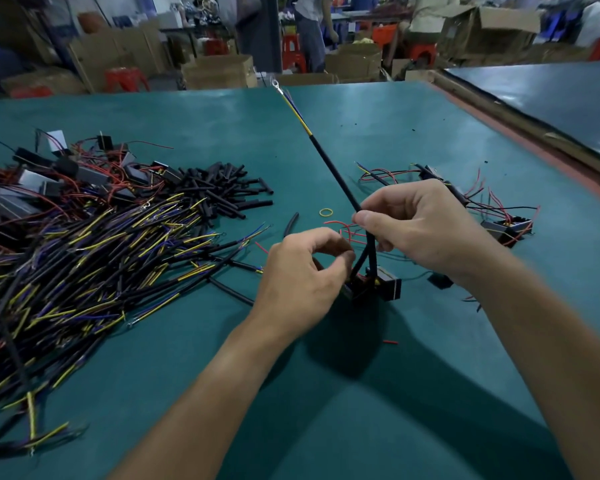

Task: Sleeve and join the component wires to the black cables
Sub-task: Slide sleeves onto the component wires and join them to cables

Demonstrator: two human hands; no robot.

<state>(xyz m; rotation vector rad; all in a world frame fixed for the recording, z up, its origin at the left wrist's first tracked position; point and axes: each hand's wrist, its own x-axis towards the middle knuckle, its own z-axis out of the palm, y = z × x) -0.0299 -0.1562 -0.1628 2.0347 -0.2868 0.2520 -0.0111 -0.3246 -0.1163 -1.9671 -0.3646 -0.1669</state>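
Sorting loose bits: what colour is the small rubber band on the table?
Yellow; the rubber band shows in the head view, just beyond the hands.

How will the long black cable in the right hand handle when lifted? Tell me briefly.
Probably fairly stiff: the black cable juts almost straight from the right hand without drooping. Likely light, since a fingertip pinch holds it. Its round jacket may roll on the table.

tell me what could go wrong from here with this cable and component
1. The right hand only pinches the black cable. Its long free end, tipped by the ring terminal, could lever out of that grip.
2. The component sits at the cable's lower end, so a hard tug might strain the joint there.
3. The loose red wires beside the fingers could snag.
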